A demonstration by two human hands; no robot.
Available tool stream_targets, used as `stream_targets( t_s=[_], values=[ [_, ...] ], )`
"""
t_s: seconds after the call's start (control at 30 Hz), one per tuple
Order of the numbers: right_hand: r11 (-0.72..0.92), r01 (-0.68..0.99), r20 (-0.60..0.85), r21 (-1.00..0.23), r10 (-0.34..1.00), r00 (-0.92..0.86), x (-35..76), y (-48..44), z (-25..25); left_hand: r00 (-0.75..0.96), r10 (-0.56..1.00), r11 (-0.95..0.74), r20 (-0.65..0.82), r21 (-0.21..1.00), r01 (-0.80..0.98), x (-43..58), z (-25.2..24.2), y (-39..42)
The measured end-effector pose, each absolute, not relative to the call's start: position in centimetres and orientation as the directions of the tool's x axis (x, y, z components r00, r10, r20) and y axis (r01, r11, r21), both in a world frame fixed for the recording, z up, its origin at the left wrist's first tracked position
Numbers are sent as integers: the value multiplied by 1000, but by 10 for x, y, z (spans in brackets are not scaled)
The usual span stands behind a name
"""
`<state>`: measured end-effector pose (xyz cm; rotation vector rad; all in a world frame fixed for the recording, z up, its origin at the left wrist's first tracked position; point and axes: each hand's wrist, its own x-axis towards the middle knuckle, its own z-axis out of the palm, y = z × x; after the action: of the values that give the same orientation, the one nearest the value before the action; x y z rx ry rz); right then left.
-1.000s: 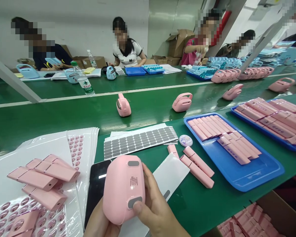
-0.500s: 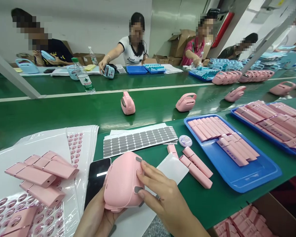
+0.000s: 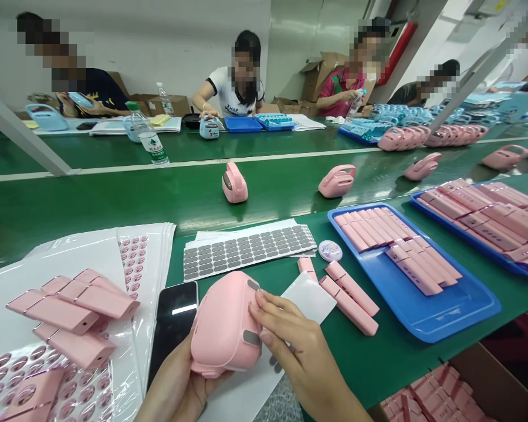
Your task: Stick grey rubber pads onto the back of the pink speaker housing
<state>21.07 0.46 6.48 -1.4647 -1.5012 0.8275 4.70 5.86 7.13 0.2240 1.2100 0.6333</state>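
A rounded pink plastic casing (image 3: 222, 322) lies tilted in my left hand (image 3: 173, 375), whose fingers cradle it from below and are partly hidden. Dark grey oval pads (image 3: 251, 337) sit at the corners of the side turned to the right. My right hand (image 3: 301, 346) has its fingertips pressed against that side, between two of the pads, with the thumb close to the lower one. Under the hands is a white backing sheet (image 3: 242, 390) with a few grey ovals. Behind the casing lies a sheet of grey oval stickers (image 3: 250, 252). A black phone (image 3: 171, 322) is beside my left hand.
Pink bars (image 3: 349, 305) lie to the right, near a blue tray (image 3: 462, 310) of more bars. Glossy sticker sheets (image 3: 145, 252) with stacked pink bars (image 3: 77, 302) are at left. Pink handled devices (image 3: 235, 184) stand on the green belt (image 3: 281, 187); co-workers sit opposite.
The casing has shifted slightly right in my hands, and my right fingers moved along its side. The pink devices on the belt slid right. A co-worker opposite brought a blue device closer to themselves.
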Motion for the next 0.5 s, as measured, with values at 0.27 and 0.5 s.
stream_targets(
  t_s=[0.27, 0.5],
  values=[
    [26, 548, 185, -836, 954, 236, 229, -8, 40, 118, 567, 804, -815, 517, -292, 50, 100, 67],
    [-32, 843, 118, -537, 987, 112, 241, -58, -28, 49, 752, 643, -657, 715, -276, 22, 139, 112]
  ],
)
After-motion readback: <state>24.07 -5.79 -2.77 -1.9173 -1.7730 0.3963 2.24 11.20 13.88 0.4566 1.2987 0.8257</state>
